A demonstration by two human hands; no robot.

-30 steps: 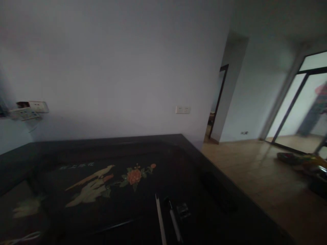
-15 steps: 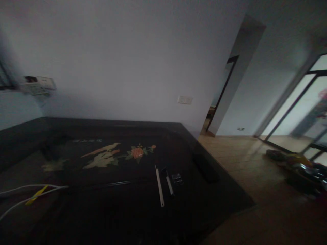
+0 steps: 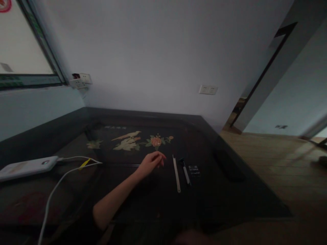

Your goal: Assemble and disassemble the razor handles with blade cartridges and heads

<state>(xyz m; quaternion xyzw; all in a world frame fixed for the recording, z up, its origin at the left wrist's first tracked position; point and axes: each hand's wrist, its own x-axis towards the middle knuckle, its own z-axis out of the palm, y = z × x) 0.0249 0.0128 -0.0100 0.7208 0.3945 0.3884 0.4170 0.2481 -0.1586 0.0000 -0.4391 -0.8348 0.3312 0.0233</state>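
Note:
My left hand (image 3: 152,160) reaches over the dark tabletop (image 3: 153,200), its fingers loosely bent and nothing seen in them. Just right of its fingertips, and apart from them, lies a long thin pale strip (image 3: 176,175) with a hole at its near end. Beside that strip is a razor (image 3: 186,172) with a dark head and a light handle. A small clear-and-dark pack (image 3: 194,170) sits right of the razor; its contents are too dim to tell. At the bottom edge a faint, blurred patch may be my right hand (image 3: 190,237); its fingers cannot be made out.
A dark oblong object (image 3: 228,165) lies towards the table's right edge. On the left, a white power bank (image 3: 29,167) has a white cable (image 3: 52,194) with a yellow tag. A bird-and-flower picture (image 3: 156,141) decorates the tabletop. Wall sockets (image 3: 208,90) are behind.
My left hand has come into view from the lower left, towards the strip. The view has turned left and down, bringing in the power bank and window. The strip, razor and pack lie as before.

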